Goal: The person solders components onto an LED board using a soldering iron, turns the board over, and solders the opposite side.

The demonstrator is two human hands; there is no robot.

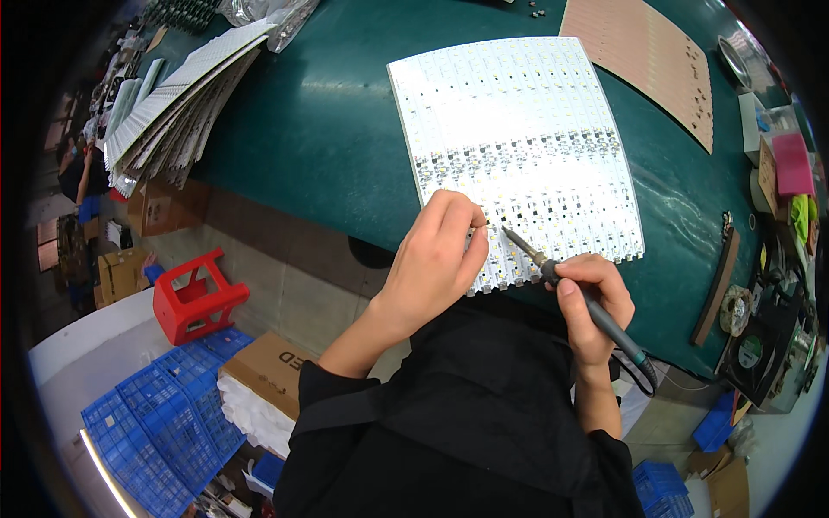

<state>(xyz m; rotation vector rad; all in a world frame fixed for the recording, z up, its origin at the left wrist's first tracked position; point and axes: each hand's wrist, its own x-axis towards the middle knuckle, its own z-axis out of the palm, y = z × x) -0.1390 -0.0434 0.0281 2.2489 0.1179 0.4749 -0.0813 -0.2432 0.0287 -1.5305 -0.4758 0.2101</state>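
A white panel of circuit boards (509, 112), dotted with rows of small components, lies on the green table in front of me. My right hand (596, 302) grips a soldering iron (610, 325) by its dark handle. Its tip points up and left, at or just above a component in the panel's lower part. Close to that tip, my left hand (439, 250) rests over the panel's lower left edge. Thumb and forefinger are pinched together there, and whatever thin thing they may hold is too small to name.
A stack of white panels (181, 104) stands at the table's left edge. Far right lies a tan board (643, 65). A dark bar (716, 285), a pink box (792, 164) and a fan (751, 354) line the right side. On the floor are a red stool (200, 296) and blue crates (160, 423).
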